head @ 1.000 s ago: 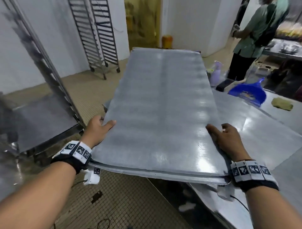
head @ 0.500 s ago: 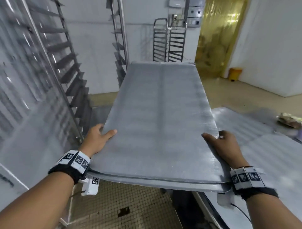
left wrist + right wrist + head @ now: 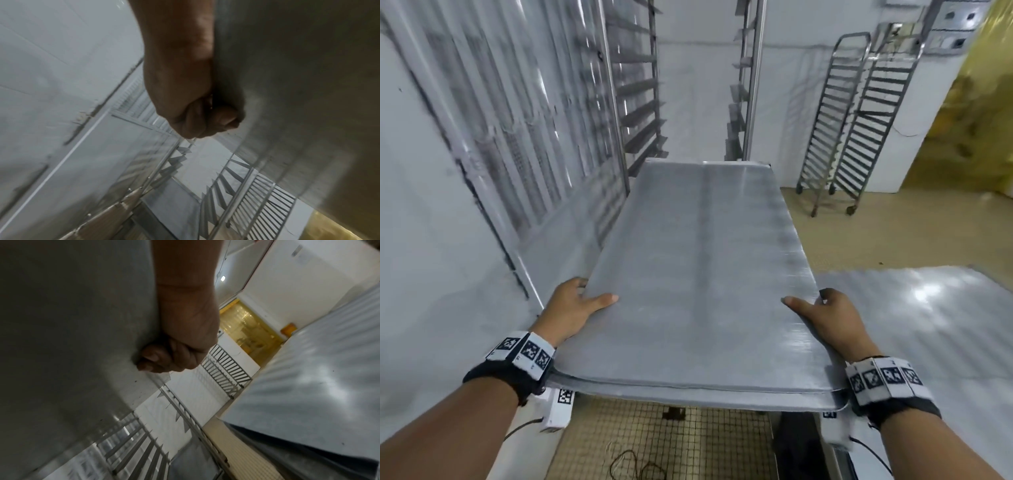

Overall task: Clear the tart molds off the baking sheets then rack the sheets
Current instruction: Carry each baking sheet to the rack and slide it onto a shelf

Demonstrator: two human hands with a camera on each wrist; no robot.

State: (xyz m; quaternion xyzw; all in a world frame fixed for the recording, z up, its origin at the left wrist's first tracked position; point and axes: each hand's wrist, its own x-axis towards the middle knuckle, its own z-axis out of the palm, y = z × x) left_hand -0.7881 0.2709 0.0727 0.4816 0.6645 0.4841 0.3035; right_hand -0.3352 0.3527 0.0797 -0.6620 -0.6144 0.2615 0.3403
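Head view showed that you had swung further left since half a second before: the tall rack (image 3: 640,85), then off at the left edge, now stood straight ahead of the sheets, and the yellow curtain (image 3: 976,113) had slid to the far right. The two wheeled racks (image 3: 856,120) by the wall had moved from centre to upper right. Your grip on the baking sheets (image 3: 702,274) looked the same as before.

You held the sheets as a stack, at least two edges showing at the near end, clear of the steel table (image 3: 928,325) to your right and above the tiled floor (image 3: 664,442). Their long axis ran straight away from you, the far short end pointing at the gap between the tall rack's uprights and lying close to its lower runners. The top face was roughly level and bare.

Your left hand (image 3: 573,308) gripped the left long edge near the close corner, thumb flat on top; the left wrist view showed its fingers (image 3: 216,118) curled tight under the sheet. Your right hand (image 3: 828,317) held the right long edge likewise, thumb on top, and the right wrist view showed its fingers (image 3: 154,360) folded beneath against the underside.
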